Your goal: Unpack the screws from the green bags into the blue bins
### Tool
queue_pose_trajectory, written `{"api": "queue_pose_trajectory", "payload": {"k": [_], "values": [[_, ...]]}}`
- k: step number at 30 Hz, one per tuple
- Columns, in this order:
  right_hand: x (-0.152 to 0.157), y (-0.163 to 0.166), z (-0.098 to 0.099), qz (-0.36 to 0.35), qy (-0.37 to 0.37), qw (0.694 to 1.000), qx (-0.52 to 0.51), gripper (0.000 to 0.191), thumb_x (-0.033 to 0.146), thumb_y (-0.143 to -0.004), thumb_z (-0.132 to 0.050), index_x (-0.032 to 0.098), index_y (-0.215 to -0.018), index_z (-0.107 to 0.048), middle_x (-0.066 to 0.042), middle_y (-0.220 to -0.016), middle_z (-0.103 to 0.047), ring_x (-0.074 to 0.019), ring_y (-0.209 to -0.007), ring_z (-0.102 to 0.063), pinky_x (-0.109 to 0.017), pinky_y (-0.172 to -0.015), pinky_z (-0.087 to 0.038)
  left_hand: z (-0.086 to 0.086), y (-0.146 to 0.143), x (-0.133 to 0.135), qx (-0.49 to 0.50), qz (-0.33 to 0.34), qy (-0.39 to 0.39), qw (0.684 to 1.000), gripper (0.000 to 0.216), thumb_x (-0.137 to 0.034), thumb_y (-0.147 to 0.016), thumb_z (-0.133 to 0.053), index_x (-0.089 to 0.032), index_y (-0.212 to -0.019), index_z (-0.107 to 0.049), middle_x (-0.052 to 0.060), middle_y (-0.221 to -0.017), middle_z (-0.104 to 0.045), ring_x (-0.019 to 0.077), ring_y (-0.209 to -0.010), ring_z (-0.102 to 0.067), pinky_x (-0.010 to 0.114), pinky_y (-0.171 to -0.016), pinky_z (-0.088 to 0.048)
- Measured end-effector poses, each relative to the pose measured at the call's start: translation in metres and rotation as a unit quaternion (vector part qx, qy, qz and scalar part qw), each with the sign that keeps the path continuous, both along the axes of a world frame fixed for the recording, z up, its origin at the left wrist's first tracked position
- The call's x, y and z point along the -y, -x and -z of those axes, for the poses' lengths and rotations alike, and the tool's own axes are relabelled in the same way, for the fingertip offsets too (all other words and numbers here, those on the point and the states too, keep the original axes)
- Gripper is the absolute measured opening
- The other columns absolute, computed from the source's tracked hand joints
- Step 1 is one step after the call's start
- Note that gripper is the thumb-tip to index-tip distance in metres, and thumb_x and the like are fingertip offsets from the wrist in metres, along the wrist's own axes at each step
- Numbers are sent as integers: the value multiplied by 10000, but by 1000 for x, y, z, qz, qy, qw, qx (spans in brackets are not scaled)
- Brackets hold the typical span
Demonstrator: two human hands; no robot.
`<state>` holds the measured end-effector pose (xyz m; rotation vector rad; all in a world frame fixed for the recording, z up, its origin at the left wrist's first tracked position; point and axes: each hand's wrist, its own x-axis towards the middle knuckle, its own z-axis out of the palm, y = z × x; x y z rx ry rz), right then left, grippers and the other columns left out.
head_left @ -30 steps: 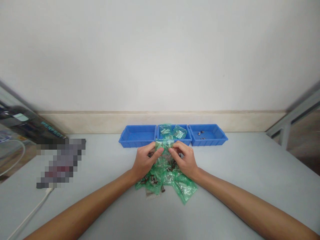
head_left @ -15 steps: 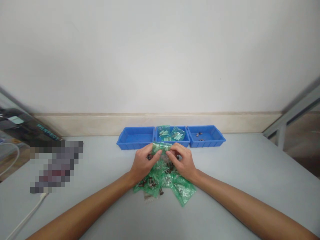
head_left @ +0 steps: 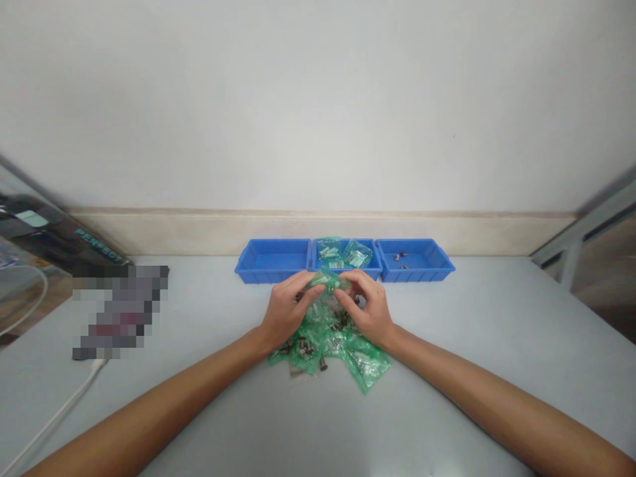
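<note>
and here we are, both hands busy just on our side of the middle tray (head_left: 376,273): our left hand (head_left: 287,308) pinches one side of a green bag (head_left: 325,279), thumb against fingers, and our right hand (head_left: 370,309) grips the other side the same way. there's the change! half a second ago the bag's upper edge ran fairly straight between our hands; now it has buckled into a crumpled peak, right in front of the middle tray. we'd judge that as the plastic being worked by our fingers, though we can't tell whether it has torn, and nothing shows spilling from it. so this bag looks unfinished to us. below it, farther out from the middle tray on our side, the heap (head_left: 309,354) of green bags lies under our wrists, with a loose bolt (head_left: 324,364) at its near edge. inside the middle tray, more bags (head_left: 357,253) sit as they did; just right of it, the right tray (head_left: 422,268) holds a few small parts (head_left: 399,256).
</note>
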<state>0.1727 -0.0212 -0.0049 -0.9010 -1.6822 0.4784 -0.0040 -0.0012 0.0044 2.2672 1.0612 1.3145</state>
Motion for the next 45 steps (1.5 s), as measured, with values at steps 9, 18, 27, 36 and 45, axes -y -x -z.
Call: {"api": "queue_pose_trajectory", "payload": {"k": [9,18,27,36,45], "values": [[0,1,1,25,-6,1000,11,98,256,-891,-570,187,-824,-589,10,-686,-537,-117,-563,-500,-237,-536,-418,3,0,1,92,-27,66,993,278,-390,-822,-665,-178,-999,-641,-9,-777,-692,93,-524,-582,195,-552,-462],[0,1,2,29,-1,999,14,113,267,-897,-567,189,-819,-588,0,-683,-580,-130,-575,-534,-253,-558,-438,3,1,1,94,25,132,987,298,-369,-954,-431,-155,-895,-629,-73,-441,-461,88,-403,-431,200,-480,-372],[2,0,0,8,-16,1000,24,94,266,-884,-579,184,-913,-613,-16,-736,-606,-132,-585,-529,-254,-564,-454,-2,2,5,65,22,109,992,362,-356,-966,-393,-178,-667,-491,-51,-490,-482,94,-456,-475,215,-528,-377],[1,0,3,17,50,999,-13,146,327,-893,-554,189,-889,-602,11,-648,-558,-126,-528,-518,-249,-513,-435,4,1,3,124,38,143,981,251,-407,-922,-499,-167,-897,-568,-81,-469,-457,78,-379,-439,182,-410,-324],[1,2,5,31,61,997,-35,140,330,-907,-535,203,-904,-592,15,-642,-567,-120,-501,-517,-244,-490,-433,-1,-2,3,90,23,130,987,277,-375,-827,-651,-164,-996,-592,-94,-463,-500,78,-385,-471,184,-452,-369]]}}
